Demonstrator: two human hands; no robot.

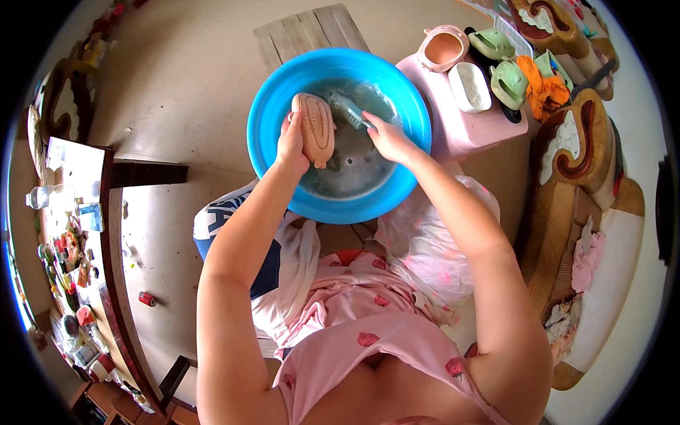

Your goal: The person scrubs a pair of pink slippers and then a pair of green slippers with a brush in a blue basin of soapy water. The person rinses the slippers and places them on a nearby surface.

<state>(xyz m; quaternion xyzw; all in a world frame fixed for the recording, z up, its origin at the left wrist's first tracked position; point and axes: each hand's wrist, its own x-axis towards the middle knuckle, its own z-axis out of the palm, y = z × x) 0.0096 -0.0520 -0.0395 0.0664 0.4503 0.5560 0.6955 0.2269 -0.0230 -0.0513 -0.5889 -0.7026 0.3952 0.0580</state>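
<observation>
A round blue plastic basin (340, 211) holds murky, sudsy water in front of me. My left hand (291, 141) grips a pinkish-tan slipper (317, 127) by its side over the basin's left part, its ridged sole turned up. My right hand (389, 139) is closed on the handle of a grey-blue scrubbing brush (350, 111), whose head is at the water to the right of the slipper. Slipper and brush are apart. Right of the basin, a pink slipper (445, 49) and a white oblong container (469, 87) rest on a pink plastic stool or box (491, 127).
Green slippers (509, 79) and an orange cloth (541, 90) lie at the upper right. A grey slatted board (313, 34) is beyond the basin. Carved wooden seating (563, 234) stands right, a cluttered table (114, 255) left, and a red can (147, 299) on the floor. A plastic bag (441, 249) sits below the basin.
</observation>
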